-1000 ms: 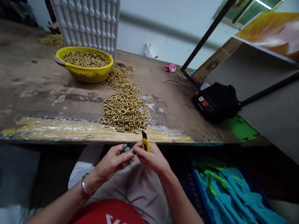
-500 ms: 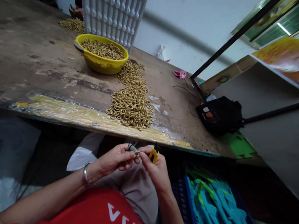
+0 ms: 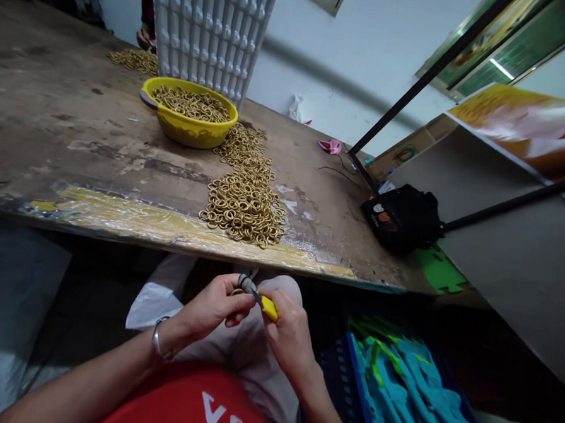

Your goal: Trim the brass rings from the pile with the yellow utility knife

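Note:
My right hand (image 3: 289, 328) is closed round a yellow utility knife (image 3: 270, 308), its dark blade pointing left toward my left fingers. Between the thumb and forefinger of my left hand (image 3: 215, 306) is a gold-coloured ring (image 3: 236, 292), partly hidden by the fingers. A grey wrap (image 3: 247, 284) with a dark band covers that forefinger's tip, and the blade lies close to it; whether they touch I cannot tell. Both hands are above my lap, below the table's front edge. Just beyond them on the table lies a pile of gold-coloured rings (image 3: 245, 206).
A yellow basin (image 3: 192, 136) full of rings stands behind the pile, by a grey ribbed panel (image 3: 206, 37). Another person's hand (image 3: 144, 39) is near a farther ring pile (image 3: 134, 60). A black bag (image 3: 400, 218) lies right; a crate (image 3: 358, 386) holds turquoise pieces (image 3: 410, 395).
My right hand has turned the knife from upright to pointing left, bringing its blade to the ring and wrapped finger. The right fingers have come away from the ring. The view has shifted slightly.

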Motion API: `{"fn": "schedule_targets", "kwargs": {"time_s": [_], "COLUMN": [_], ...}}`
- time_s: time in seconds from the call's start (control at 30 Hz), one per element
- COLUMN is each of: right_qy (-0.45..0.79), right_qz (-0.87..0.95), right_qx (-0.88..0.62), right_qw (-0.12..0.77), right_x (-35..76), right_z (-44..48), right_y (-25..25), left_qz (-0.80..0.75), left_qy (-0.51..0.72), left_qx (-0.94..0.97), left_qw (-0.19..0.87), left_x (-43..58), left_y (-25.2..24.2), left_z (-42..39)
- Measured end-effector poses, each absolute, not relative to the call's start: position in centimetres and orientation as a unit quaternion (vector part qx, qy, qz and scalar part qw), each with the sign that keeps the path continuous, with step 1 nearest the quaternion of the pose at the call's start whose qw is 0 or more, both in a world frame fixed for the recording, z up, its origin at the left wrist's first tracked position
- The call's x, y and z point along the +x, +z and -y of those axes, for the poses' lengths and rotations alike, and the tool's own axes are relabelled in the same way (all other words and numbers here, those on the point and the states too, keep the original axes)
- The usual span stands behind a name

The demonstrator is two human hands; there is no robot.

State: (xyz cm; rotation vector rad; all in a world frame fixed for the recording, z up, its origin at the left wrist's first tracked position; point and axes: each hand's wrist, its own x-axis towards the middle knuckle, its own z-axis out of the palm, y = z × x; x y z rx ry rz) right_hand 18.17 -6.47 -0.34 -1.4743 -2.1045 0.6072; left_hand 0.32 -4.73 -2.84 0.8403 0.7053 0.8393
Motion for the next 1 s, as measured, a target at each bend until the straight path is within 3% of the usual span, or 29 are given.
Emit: {"fn": "schedule_targets", "kwargs": {"time_s": [0.23,0.43,0.67,1.0], "right_qy": [0.136,0.027,0.044,0.018], "right_qz": [0.782,0.706,0.781,0.798], "right_qx": [-0.582,-0.707,-0.594,-0.581], "right_qw": [0.177,0.036,0.189,0.158], "right_x": [17.7,21.2,19.3,16.6], "right_z": [6.2,1.8,-3.6,-6.6], "right_y": [-0.8,-1.9,-2.7,-4.1], "left_qz": [-0.323,-0.286,-0.294,-0.317], "left_qy": [0.392,0.344,0.427,0.401], "left_qx": [0.420,0.471,0.307,0.206], "left_qw": [0.752,0.760,0.798,0.835], "left_x": [0.1,-1.1,-0.8,-1.7], "left_y": [-2.2,1.0,-2.5,-5.5], "left_z": [4.6,5.7,4.2,3.7]}}
